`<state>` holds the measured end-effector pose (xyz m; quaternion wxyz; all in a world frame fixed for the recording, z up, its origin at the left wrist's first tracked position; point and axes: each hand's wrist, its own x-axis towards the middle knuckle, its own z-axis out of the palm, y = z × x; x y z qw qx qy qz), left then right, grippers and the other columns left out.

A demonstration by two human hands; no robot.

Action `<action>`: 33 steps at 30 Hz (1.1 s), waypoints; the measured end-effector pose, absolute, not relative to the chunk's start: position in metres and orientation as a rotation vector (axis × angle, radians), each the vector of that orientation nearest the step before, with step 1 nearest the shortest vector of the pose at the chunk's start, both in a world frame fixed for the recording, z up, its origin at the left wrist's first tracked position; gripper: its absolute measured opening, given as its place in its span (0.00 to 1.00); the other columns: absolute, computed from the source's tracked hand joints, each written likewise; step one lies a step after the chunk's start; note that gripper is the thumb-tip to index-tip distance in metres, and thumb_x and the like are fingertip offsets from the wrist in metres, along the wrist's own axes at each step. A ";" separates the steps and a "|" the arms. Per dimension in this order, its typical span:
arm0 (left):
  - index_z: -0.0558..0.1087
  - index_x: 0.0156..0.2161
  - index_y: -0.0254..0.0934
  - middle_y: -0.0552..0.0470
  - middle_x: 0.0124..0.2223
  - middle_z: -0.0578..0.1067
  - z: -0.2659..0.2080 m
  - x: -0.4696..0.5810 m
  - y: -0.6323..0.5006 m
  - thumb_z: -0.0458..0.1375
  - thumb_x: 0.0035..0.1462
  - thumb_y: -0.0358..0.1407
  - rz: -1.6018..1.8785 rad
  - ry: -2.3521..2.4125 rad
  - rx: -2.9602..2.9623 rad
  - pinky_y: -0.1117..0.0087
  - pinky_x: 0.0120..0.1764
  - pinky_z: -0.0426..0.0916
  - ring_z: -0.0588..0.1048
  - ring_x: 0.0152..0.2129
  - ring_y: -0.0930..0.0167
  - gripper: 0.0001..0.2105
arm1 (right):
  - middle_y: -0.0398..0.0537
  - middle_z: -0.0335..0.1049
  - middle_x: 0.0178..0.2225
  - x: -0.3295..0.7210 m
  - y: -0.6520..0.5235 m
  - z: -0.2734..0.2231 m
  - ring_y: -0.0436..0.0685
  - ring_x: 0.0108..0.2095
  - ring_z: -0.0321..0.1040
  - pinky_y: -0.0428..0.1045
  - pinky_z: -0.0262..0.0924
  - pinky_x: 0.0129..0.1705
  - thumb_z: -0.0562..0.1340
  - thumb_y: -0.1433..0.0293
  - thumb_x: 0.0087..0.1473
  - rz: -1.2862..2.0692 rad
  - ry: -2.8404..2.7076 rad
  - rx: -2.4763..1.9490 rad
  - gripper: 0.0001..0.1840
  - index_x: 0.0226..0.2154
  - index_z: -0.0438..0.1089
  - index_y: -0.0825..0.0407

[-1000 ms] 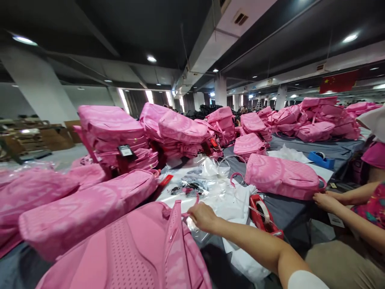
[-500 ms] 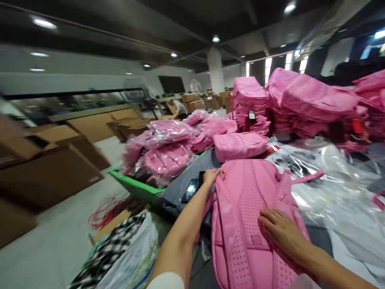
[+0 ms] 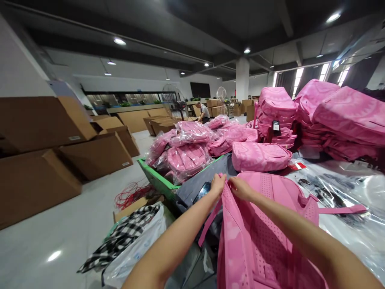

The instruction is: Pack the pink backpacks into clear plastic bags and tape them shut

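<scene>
A pink backpack (image 3: 270, 233) lies in front of me with its perforated back panel facing up. Its left shoulder strap is lifted off the panel. My left hand (image 3: 217, 185) grips that strap near its upper end, fingers closed round it. Close beside it, my right hand (image 3: 240, 188) pinches the same strap from the panel side; its fingertips are partly hidden. A loose strap end (image 3: 210, 224) hangs below my left hand. Just left of that hand lies a dark phone (image 3: 202, 192). Behind the backpack rests a pink pouch-like bag (image 3: 260, 156).
Bagged pink backpacks (image 3: 189, 160) fill a green-edged bin (image 3: 158, 176). Stacked pink backpacks (image 3: 349, 112) rise at right, above clear plastic bags (image 3: 339, 188). Cardboard boxes (image 3: 96, 156) stand at left. A checkered cloth (image 3: 126, 228) lies below. Another person (image 3: 203, 113) is farther back.
My right hand has left the back panel and moved up beside my left hand. The left shoulder strap is now raised between them. The view has turned left.
</scene>
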<state>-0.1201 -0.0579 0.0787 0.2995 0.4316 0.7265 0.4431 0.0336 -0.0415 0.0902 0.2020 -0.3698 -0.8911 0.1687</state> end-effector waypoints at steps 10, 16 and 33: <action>0.77 0.38 0.33 0.44 0.44 0.81 0.041 -0.143 -0.042 0.58 0.68 0.46 0.927 2.181 1.059 0.56 0.55 0.69 0.78 0.48 0.63 0.16 | 0.39 0.54 0.23 0.025 -0.026 0.066 0.51 0.27 0.55 0.47 0.44 0.30 0.59 0.65 0.66 0.450 -2.537 -1.032 0.23 0.20 0.56 0.51; 0.76 0.44 0.34 0.47 0.45 0.79 0.006 -0.149 -0.047 0.59 0.68 0.46 0.998 2.145 0.838 0.58 0.50 0.74 0.78 0.44 0.65 0.15 | 0.46 0.62 0.28 0.045 -0.049 0.061 0.54 0.34 0.60 0.50 0.50 0.38 0.58 0.71 0.63 0.388 -2.646 -0.795 0.18 0.21 0.62 0.52; 0.71 0.28 0.35 0.55 0.24 0.69 0.130 -0.159 -0.083 0.71 0.34 0.65 1.415 1.114 1.184 0.72 0.25 0.63 0.67 0.19 0.75 0.34 | 0.42 0.70 0.32 0.018 0.000 0.137 0.53 0.35 0.68 0.45 0.62 0.38 0.65 0.67 0.59 1.020 -2.480 -0.443 0.15 0.48 0.73 0.54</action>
